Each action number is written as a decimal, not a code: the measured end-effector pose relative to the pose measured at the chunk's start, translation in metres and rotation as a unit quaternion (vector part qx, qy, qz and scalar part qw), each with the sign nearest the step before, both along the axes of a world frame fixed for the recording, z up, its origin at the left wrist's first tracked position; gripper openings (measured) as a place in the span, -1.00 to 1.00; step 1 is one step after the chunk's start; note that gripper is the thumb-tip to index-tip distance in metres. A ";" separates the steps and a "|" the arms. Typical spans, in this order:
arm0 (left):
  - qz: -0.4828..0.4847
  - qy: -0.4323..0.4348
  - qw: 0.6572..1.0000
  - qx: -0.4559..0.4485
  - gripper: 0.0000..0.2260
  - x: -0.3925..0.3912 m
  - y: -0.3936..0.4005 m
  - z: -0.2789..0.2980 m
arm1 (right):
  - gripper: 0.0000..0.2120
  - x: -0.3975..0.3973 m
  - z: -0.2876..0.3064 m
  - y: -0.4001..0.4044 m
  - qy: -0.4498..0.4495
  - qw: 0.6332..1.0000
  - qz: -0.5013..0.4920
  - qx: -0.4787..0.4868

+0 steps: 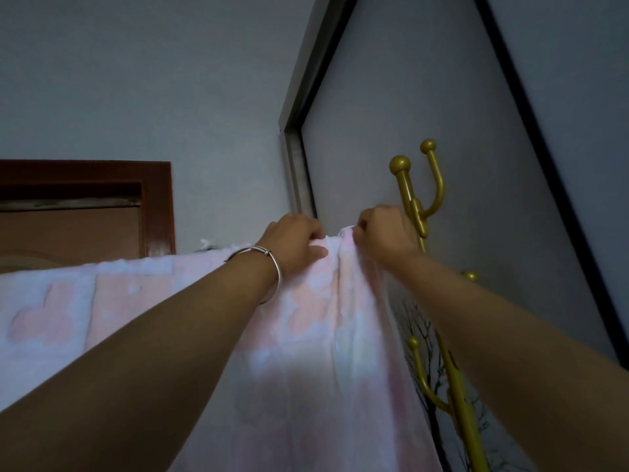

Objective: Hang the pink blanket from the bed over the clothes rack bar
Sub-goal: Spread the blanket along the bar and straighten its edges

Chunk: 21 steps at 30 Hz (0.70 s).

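The pink blanket (136, 301), pink with white patches, hangs draped over the clothes rack bar, which it hides completely. Its top edge runs from the left of the view to the middle. My left hand (294, 241), with a silver bangle on the wrist, grips the blanket's top edge. My right hand (381, 233) pinches the same edge just to the right, next to the gold rack post (413, 209). Below my hands the cloth falls in folds to the bottom of the view.
The gold post carries ball-tipped hooks (429, 146) above and lower hooks (413, 342) beside my right forearm. A grey wall and black-framed panels (442, 97) stand behind it. A brown wooden door frame (156, 206) is at the left behind the blanket.
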<state>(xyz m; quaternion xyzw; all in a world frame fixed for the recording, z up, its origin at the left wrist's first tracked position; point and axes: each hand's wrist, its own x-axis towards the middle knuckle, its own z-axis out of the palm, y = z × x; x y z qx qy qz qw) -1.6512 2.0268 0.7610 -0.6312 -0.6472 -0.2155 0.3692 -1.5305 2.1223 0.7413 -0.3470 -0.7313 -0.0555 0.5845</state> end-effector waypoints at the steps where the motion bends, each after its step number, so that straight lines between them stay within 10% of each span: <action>1: -0.005 -0.004 1.000 0.006 -0.75 0.000 0.003 0.000 | -0.76 0.000 0.002 -0.001 0.015 1.000 0.014 -0.013; 8: -0.097 -0.022 0.995 -0.003 -0.87 -0.004 -0.006 0.006 | -0.71 0.019 0.007 0.026 0.201 0.967 -0.024 -0.156; 21: -0.042 -0.047 0.998 0.001 -0.96 0.016 0.008 0.012 | -0.87 0.014 0.027 0.010 -0.145 0.987 -0.058 -0.024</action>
